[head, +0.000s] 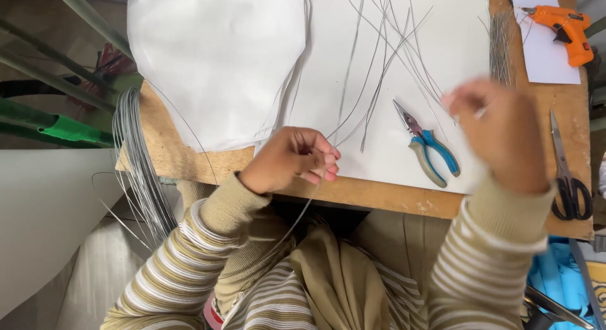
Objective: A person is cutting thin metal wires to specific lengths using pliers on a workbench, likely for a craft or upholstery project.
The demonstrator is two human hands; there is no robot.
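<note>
now left hand point(291, 158) pinches thin wire point(297, 219); right hand point(502, 131) blurred, grip unclear; pliers point(428, 145) between.

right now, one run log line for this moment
left hand: pinching thin wire | right hand: raised, blurred | pliers: on white sheet

Pliers point(428, 150), scissors point(568, 178), orange glue gun point(564, 28), wire coil point(140, 172)
</note>
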